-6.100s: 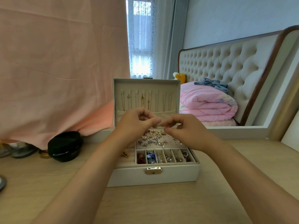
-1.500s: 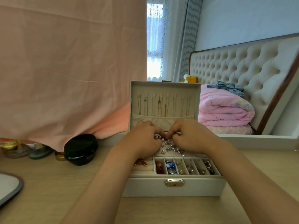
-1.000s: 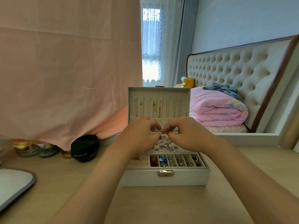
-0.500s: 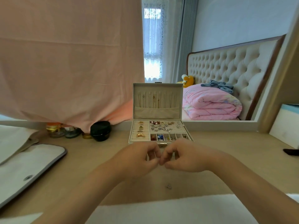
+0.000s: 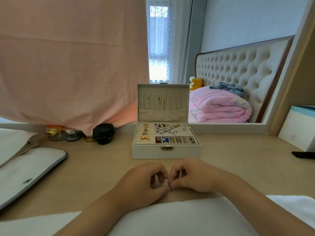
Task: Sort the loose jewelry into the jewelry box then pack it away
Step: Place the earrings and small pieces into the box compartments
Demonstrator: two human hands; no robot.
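Before the open white jewelry box (image 5: pixel 166 152), left hand (image 5: pixel 141 183) and right hand (image 5: pixel 193 178) curl fingers, tips pinched together; any held item unreadable.

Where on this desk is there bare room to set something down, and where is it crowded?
Bare wood lies right of the jewelry box, up to the dark flat object, and left of it, up to the grey-edged pad. Crowded: the jars and black pot at back left.

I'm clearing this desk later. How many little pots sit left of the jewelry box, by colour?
Amber jar: 1
Clear jar: 1
Gold pot: 1
Black jar: 1
Total: 4
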